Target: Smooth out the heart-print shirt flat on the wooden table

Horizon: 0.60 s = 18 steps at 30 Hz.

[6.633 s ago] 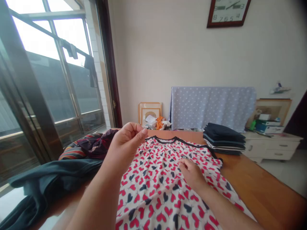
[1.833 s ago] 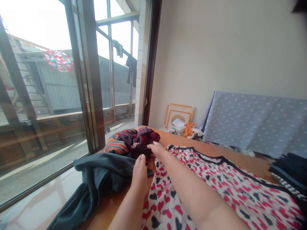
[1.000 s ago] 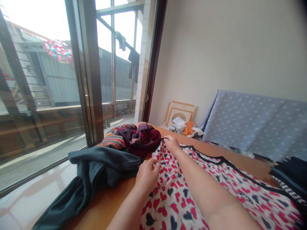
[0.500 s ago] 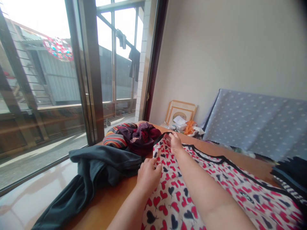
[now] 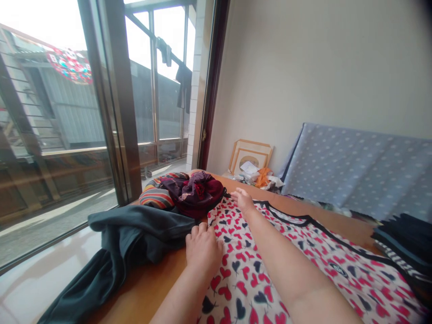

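Observation:
A white sleeveless top (image 5: 243, 274) printed with red and black hearts and edged in black trim lies spread on the brown surface. My right hand (image 5: 242, 201) is over its far black-trimmed corner, fingers stretched out and nothing gripped. Nearer to me, my left hand (image 5: 204, 247) lies palm down on the top's left edge, fingers laid flat, thumb on the fabric. Just left of that hand is a crumpled dark green-grey garment (image 5: 135, 229). Beyond the top's far corner rests a maroon and purple bundled cloth (image 5: 197, 191) beside a striped cloth (image 5: 157, 196).
A stack of folded dark clothes (image 5: 401, 240) sits at the right. Against the wall are a polka-dot cloth cover (image 5: 354, 166), a wooden picture frame (image 5: 251, 153) and an orange crumpled item (image 5: 263, 177). The window frame (image 5: 116, 99) rises at the left.
My right hand has let go of the top's far trimmed corner, which now lies lower toward the maroon bundle. My left hand's fingers have flattened on the edge. The view has shifted slightly right.

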Each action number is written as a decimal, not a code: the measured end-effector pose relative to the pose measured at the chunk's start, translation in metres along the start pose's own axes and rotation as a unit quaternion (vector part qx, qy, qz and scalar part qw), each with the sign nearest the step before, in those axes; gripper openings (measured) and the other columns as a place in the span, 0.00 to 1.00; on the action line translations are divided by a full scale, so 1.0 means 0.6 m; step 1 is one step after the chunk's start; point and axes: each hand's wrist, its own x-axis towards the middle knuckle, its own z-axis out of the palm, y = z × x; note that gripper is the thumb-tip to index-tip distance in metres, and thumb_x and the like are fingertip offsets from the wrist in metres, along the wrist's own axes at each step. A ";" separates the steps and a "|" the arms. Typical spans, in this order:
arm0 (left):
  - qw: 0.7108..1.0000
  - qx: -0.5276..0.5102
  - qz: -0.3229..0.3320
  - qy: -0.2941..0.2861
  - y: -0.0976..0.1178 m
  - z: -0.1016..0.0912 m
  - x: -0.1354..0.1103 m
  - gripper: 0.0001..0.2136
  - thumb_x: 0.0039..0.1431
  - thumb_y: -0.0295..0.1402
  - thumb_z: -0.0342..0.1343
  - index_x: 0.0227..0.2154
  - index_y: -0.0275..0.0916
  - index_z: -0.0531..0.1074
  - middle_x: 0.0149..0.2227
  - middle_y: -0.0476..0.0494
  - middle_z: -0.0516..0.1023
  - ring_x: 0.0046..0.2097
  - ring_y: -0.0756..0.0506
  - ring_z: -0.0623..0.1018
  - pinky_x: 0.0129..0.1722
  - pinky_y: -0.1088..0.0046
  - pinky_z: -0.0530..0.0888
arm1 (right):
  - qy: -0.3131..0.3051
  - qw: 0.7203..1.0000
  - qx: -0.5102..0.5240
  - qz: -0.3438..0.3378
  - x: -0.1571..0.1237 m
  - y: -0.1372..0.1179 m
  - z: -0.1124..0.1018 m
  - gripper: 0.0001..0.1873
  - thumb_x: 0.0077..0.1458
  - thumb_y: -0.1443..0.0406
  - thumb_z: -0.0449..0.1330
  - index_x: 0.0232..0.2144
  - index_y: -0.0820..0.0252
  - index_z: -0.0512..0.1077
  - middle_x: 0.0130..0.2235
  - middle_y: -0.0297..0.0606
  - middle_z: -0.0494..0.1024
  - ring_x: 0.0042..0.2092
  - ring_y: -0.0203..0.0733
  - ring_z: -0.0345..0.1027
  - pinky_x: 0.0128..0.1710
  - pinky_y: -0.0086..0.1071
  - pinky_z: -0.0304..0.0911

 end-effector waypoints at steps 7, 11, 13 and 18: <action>0.992 -0.050 0.087 0.074 0.021 -0.023 -0.004 0.19 0.63 0.33 0.47 0.55 0.44 0.71 0.63 0.41 0.66 0.64 0.36 0.58 0.63 0.56 0.54 | 0.122 0.976 -0.175 0.043 0.037 -0.004 -0.121 0.19 0.53 0.58 0.54 0.43 0.61 0.74 0.38 0.46 0.81 0.35 0.46 0.75 0.29 0.33 0.68; 0.986 -0.068 0.155 -0.001 0.027 -0.010 -0.005 0.15 0.64 0.34 0.45 0.47 0.43 0.75 0.55 0.39 0.72 0.57 0.38 0.67 0.58 0.60 0.62 | 0.110 0.945 -0.307 0.034 0.049 0.004 -0.169 0.13 0.49 0.59 0.56 0.33 0.58 0.77 0.34 0.45 0.81 0.39 0.52 0.75 0.37 0.38 0.68; 0.982 -0.068 0.171 -0.050 0.027 0.000 -0.007 0.15 0.63 0.35 0.46 0.46 0.43 0.75 0.51 0.38 0.74 0.54 0.38 0.70 0.55 0.61 0.65 | 0.083 0.926 -0.366 0.024 0.052 0.010 -0.178 0.09 0.47 0.60 0.59 0.27 0.57 0.77 0.34 0.46 0.80 0.42 0.54 0.74 0.43 0.41 0.67; 0.983 -0.059 0.160 -0.071 0.028 0.011 -0.013 0.16 0.63 0.37 0.46 0.50 0.44 0.73 0.52 0.38 0.72 0.55 0.36 0.69 0.55 0.58 0.65 | 0.031 0.884 -0.466 -0.003 0.058 0.029 -0.180 0.10 0.49 0.60 0.60 0.31 0.55 0.79 0.46 0.50 0.78 0.53 0.58 0.69 0.54 0.49 0.60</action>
